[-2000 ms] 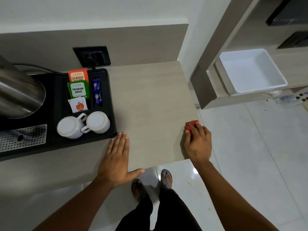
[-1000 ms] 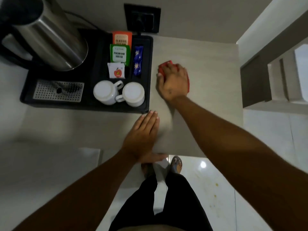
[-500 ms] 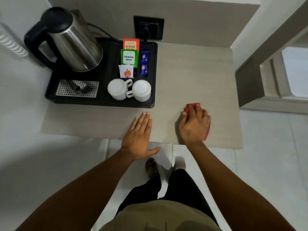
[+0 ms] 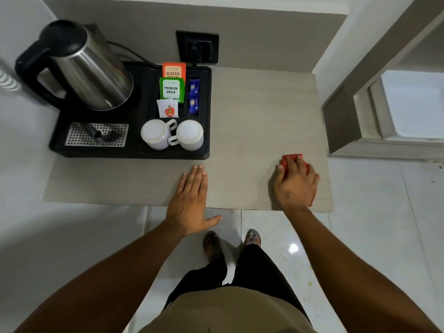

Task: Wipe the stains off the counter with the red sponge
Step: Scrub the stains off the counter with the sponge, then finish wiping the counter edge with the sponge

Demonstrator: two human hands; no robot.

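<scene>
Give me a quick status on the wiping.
Right hand pressing red sponge on beige counter. Left hand flat, empty. Black tray clear of sponge.

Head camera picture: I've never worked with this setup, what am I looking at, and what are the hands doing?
There is no machine here. A person wears one wide-angle camera on the head, looking down at their own two hands. The left hand lies flat and open on the counter, its thumb off the front edge. The right hand presses a red sponge flat onto the counter near its right front corner. Further back sits a black tray carrying a steel kettle, two white cups and tea sachets. I cannot make out any stains.
</scene>
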